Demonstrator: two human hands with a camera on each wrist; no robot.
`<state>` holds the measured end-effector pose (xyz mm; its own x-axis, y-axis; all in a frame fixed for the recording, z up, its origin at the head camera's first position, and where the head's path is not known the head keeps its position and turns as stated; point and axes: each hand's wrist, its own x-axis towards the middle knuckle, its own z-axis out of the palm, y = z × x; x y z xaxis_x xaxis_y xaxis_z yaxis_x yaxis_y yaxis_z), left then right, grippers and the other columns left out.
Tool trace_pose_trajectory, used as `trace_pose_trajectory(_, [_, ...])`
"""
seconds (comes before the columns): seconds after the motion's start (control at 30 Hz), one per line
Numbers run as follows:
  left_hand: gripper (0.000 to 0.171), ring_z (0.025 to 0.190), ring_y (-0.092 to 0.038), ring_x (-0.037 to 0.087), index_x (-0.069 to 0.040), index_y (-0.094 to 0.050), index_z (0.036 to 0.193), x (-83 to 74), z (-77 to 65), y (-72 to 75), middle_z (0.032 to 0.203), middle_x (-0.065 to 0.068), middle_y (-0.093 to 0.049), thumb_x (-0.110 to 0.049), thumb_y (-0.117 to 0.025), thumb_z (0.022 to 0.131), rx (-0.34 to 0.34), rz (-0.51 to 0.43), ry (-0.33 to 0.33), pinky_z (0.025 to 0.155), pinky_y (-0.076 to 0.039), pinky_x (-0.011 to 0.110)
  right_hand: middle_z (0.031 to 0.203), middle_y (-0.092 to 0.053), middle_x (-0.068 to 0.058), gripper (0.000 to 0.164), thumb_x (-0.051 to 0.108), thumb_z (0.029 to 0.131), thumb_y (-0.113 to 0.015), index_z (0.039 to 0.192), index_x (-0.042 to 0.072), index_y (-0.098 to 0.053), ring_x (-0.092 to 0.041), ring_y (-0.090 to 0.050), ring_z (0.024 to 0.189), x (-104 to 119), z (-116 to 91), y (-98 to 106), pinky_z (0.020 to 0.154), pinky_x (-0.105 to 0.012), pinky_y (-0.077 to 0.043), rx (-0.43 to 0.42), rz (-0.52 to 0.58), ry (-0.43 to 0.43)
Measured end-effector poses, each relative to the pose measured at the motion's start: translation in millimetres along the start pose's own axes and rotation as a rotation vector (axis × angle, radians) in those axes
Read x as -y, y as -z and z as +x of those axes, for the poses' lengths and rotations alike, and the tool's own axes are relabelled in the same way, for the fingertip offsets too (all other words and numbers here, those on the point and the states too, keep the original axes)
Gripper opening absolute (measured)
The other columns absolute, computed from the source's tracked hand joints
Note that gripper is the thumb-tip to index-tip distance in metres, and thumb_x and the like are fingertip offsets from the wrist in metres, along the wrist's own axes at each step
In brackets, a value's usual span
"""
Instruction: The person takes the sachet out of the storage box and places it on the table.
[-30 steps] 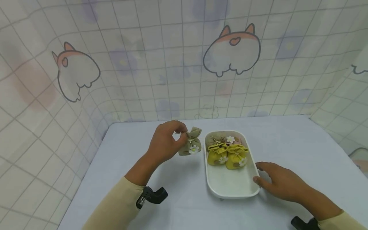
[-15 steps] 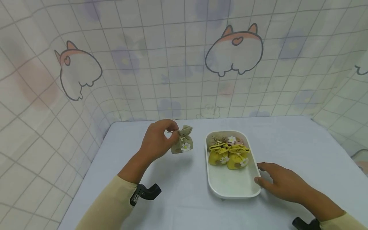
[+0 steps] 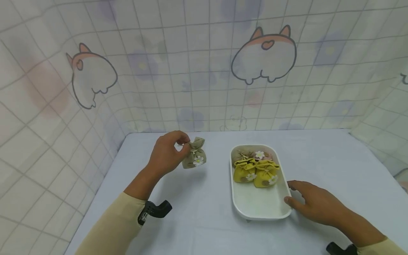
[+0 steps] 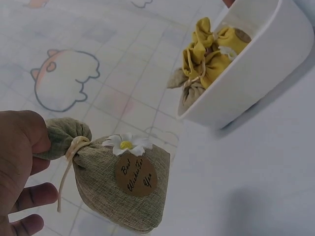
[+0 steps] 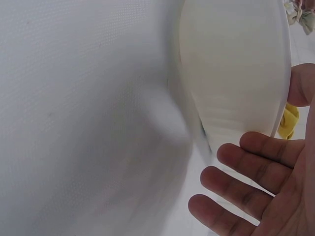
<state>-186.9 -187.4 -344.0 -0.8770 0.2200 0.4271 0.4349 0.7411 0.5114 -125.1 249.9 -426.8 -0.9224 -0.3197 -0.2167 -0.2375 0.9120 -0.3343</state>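
In the head view my left hand [image 3: 169,154] pinches the gathered neck of a small grey-green drawstring pouch [image 3: 194,157], held above the table at the left. A white daisy and a round brown "Best Wishes For You" label show on the pouch [image 4: 123,182] in the left wrist view. A white tray [image 3: 261,209] stands right of centre. Inside it, toward the back, lie two yellow pouches [image 3: 244,171], with a greyish pouch [image 3: 241,154] and a partly hidden pinkish pouch behind them. My right hand [image 3: 313,202] rests at the tray's right side, thumb at the rim, fingers fairly straight along the outer wall.
A white cloth covers the table [image 3: 204,226]. Behind it and along both sides hangs a curtain [image 3: 204,71] with a grid and cartoon animal pattern. Each wrist wears a black camera mount [image 3: 156,209].
My left hand has drawn the grey-green pouch leftward, farther from the tray. The right hand stays at the tray's side. The whole view has shifted slightly.
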Motion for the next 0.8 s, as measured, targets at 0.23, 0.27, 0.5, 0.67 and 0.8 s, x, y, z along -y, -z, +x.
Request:
trace_pose_trajectory(0.23, [0.009, 0.096, -0.065, 0.025, -0.012, -0.070, 0.102, 12.9, -3.6, 2.5, 0.100, 0.003, -0.070, -0.012, -0.066, 0.094, 0.000, 0.020, 0.052, 0.078, -0.052, 0.043, 0.132, -0.062, -0.021, 0.076, 0.062, 0.095, -0.061, 0.140, 0.001, -0.056, -0.047, -0.058, 0.122, 0, 0, 0, 0.092, -0.065, -0.049, 0.000, 0.008, -0.009])
trace_pose_trajectory(0.27, [0.009, 0.096, -0.065, 0.025, -0.012, -0.070, 0.102, 14.6, -4.1, 3.1, 0.101, 0.003, -0.070, -0.012, -0.066, 0.094, -0.004, 0.021, 0.053, 0.078, -0.052, 0.043, 0.132, -0.062, -0.022, 0.076, 0.062, 0.095, -0.061, 0.140, 0.001, -0.056, -0.047, -0.058, 0.122, -1, 0, -1, 0.092, -0.065, -0.049, -0.003, 0.005, -0.008])
trace_pose_trajectory(0.5, [0.009, 0.094, -0.064, 0.025, -0.011, -0.070, 0.103, 23.6, -9.1, 9.2, 0.101, 0.004, -0.070, -0.012, -0.066, 0.095, -0.014, 0.031, 0.082, 0.073, -0.049, 0.041, 0.132, -0.063, -0.021, 0.075, 0.062, 0.095, -0.061, 0.139, 0.002, -0.057, -0.047, -0.057, 0.122, -1, -1, -2, 0.092, -0.065, -0.048, -0.016, 0.000, -0.001])
trace_pose_trajectory(0.67, [0.010, 0.094, -0.063, 0.024, -0.011, -0.070, 0.105, 31.3, -12.8, 13.1, 0.102, 0.005, -0.070, -0.013, -0.065, 0.096, -0.017, 0.045, 0.107, 0.071, -0.048, 0.040, 0.132, -0.063, -0.020, 0.076, 0.063, 0.094, -0.061, 0.139, 0.003, -0.057, -0.048, -0.057, 0.123, 0, -1, -1, 0.093, -0.065, -0.048, -0.017, -0.005, 0.001])
trace_pose_trajectory(0.8, [0.009, 0.092, -0.061, 0.024, -0.012, -0.069, 0.104, 38.5, -15.8, 15.1, 0.102, 0.005, -0.069, -0.013, -0.065, 0.097, -0.025, 0.047, 0.123, 0.070, -0.047, 0.040, 0.132, -0.063, -0.020, 0.075, 0.063, 0.094, -0.061, 0.140, 0.003, -0.057, -0.048, -0.057, 0.123, 0, -1, -1, 0.093, -0.066, -0.048, -0.014, -0.004, 0.001])
